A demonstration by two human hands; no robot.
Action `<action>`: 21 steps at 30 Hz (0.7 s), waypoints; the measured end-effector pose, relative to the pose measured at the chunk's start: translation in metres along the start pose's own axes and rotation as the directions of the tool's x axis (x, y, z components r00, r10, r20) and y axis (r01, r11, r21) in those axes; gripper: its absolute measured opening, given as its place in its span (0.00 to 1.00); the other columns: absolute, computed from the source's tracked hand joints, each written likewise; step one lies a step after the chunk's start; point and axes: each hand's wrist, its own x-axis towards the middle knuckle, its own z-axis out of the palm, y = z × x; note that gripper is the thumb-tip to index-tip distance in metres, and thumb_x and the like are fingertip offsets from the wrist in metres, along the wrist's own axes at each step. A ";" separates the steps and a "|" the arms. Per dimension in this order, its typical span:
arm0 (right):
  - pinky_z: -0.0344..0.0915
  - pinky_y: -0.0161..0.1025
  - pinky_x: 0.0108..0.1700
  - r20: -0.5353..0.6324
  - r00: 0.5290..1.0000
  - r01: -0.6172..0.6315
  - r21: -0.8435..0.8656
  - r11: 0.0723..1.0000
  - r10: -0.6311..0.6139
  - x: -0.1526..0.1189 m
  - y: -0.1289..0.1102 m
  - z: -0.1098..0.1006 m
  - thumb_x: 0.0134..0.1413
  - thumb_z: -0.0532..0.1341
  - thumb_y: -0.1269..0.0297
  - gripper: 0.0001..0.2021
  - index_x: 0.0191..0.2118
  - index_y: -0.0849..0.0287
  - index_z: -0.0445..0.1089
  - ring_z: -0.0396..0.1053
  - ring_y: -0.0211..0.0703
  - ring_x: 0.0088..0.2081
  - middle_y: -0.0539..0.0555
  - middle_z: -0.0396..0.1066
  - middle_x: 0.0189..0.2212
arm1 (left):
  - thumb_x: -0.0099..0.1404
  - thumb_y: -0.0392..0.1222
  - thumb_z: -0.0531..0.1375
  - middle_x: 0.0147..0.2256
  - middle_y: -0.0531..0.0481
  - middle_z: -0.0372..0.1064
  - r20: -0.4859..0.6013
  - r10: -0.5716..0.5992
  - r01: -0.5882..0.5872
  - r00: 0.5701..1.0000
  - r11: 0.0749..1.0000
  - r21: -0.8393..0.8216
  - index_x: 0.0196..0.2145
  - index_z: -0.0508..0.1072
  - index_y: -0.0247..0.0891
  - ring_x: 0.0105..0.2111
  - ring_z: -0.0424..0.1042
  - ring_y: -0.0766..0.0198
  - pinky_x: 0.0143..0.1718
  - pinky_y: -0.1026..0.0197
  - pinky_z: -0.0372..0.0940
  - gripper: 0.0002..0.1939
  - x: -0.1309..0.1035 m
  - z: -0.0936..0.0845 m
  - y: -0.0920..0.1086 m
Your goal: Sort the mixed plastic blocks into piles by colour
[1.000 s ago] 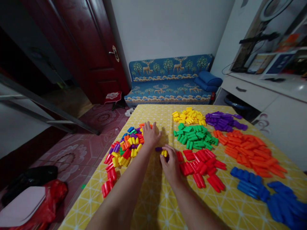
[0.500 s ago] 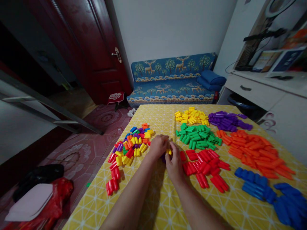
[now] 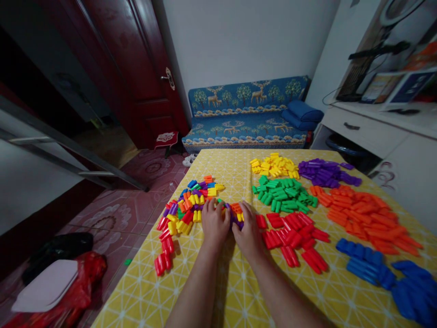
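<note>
Small cluster of blocks (image 3: 235,214): smooth, glossy plastic pieces, short with rounded ends; orange, purple and yellow ones show between the two hands, on the yellow tablecloth (image 3: 218,291).
Left hand (image 3: 215,222): palm down, fingers curled loosely, fingertips touching the cluster's left edge; whether it grips a piece, I cannot tell.
Right hand (image 3: 248,230): palm down, fingers bent over the cluster's right side, touching it; grip hidden by the knuckles.
Mixed pile (image 3: 186,207): same plastic pieces, many colours jumbled, just left of the cluster.
Red pile (image 3: 293,237): just right of the cluster, beside the right hand.
Green pile (image 3: 282,193): beyond the cluster, to its right.
Yellow pile (image 3: 273,166): farther beyond the cluster, past the green.
Tablecloth: yellow with a white lattice pattern, lying flat under the cluster.
</note>
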 end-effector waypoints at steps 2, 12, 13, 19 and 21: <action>0.59 0.57 0.62 0.038 0.999 0.017 -0.016 1.000 -0.017 0.001 -0.001 -0.001 0.51 0.55 0.75 0.31 0.62 0.63 0.57 0.56 0.54 0.63 0.65 0.61 0.61 | 0.65 0.43 0.56 0.48 0.40 0.71 0.029 0.000 0.001 1.000 1.000 -0.021 0.45 0.78 0.38 0.51 0.66 0.49 0.54 0.47 0.61 0.14 -0.003 -0.001 0.001; 0.64 0.54 0.58 0.109 0.992 -0.083 0.120 0.989 0.070 0.003 -0.004 -0.007 0.49 0.56 0.71 0.28 0.59 0.59 0.63 0.64 0.53 0.57 0.60 0.68 0.55 | 0.60 0.42 0.59 0.41 0.44 0.73 0.182 0.006 0.015 0.983 0.993 -0.116 0.47 0.76 0.41 0.45 0.68 0.51 0.48 0.51 0.61 0.16 -0.002 -0.013 -0.003; 0.64 0.54 0.58 0.121 0.990 -0.088 0.128 0.988 0.072 0.003 -0.004 -0.008 0.48 0.56 0.72 0.29 0.59 0.58 0.63 0.64 0.52 0.57 0.60 0.68 0.55 | 0.60 0.42 0.59 0.41 0.44 0.73 0.203 0.018 0.003 0.979 0.995 -0.104 0.47 0.76 0.42 0.45 0.68 0.50 0.48 0.51 0.61 0.17 -0.001 -0.013 -0.004; 0.62 0.55 0.60 0.157 0.986 -0.078 0.146 0.986 0.055 0.004 -0.002 -0.010 0.50 0.55 0.73 0.29 0.61 0.57 0.61 0.63 0.51 0.58 0.60 0.67 0.56 | 0.60 0.40 0.60 0.45 0.44 0.75 0.245 0.060 -0.025 0.968 0.990 -0.141 0.53 0.72 0.43 0.46 0.70 0.50 0.50 0.50 0.61 0.23 -0.001 -0.011 -0.011; 0.63 0.54 0.60 0.129 0.990 -0.074 0.176 0.982 0.051 0.004 0.001 -0.009 0.54 0.54 0.71 0.27 0.61 0.58 0.60 0.62 0.50 0.59 0.61 0.66 0.57 | 0.61 0.39 0.60 0.47 0.44 0.75 0.193 0.031 0.013 0.981 0.975 -0.223 0.54 0.71 0.42 0.47 0.71 0.52 0.50 0.50 0.62 0.22 -0.001 -0.007 -0.014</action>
